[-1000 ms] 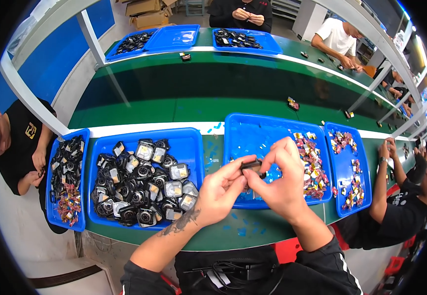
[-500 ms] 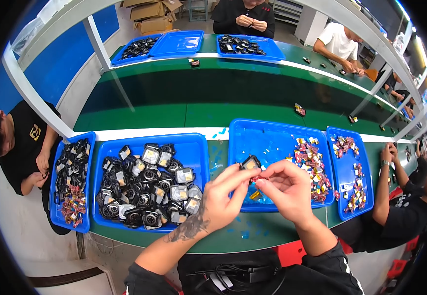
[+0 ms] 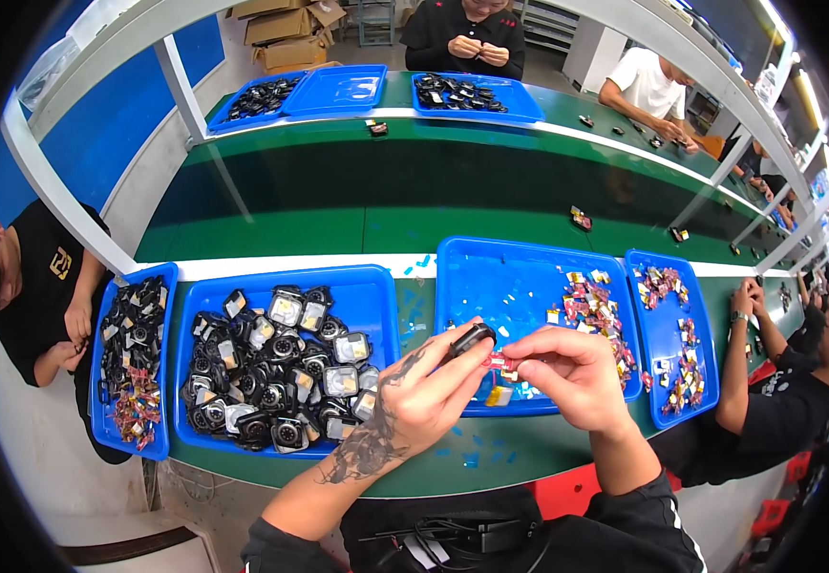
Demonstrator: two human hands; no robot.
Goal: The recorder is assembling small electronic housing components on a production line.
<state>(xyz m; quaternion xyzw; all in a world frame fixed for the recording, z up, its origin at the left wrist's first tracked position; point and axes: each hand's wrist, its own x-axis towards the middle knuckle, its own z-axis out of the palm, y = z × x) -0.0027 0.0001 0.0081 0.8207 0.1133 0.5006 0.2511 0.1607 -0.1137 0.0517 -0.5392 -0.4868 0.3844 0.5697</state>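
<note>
My left hand (image 3: 422, 399) is closed around a black watch case (image 3: 472, 339), now seen edge-on. With thumb and fingers my right hand (image 3: 577, 375) pinches a small red part (image 3: 499, 363) right beside the case; whether the two are still joined is too small to tell. A little yellow-and-silver piece (image 3: 499, 394) shows just below the fingertips. Both hands are over the near edge of a blue tray (image 3: 491, 286), which has small red and yellow parts (image 3: 591, 320) heaped along its right side. Left of it, another blue tray (image 3: 391, 306) holds many black watch cases (image 3: 286, 368).
Narrow blue trays of parts stand at the far left (image 3: 171, 286) and right (image 3: 711, 353). Beyond a white rail (image 3: 338, 265) runs a green belt (image 3: 271, 215) with a few loose pieces. Co-workers sit left, right and opposite. Blue film scraps (image 3: 472, 459) lie on the near table.
My left hand has turned the watch case from face-up to edge-on. My right hand has shifted slightly right and down, opening a small gap between the hands. The whole view has shifted a little.
</note>
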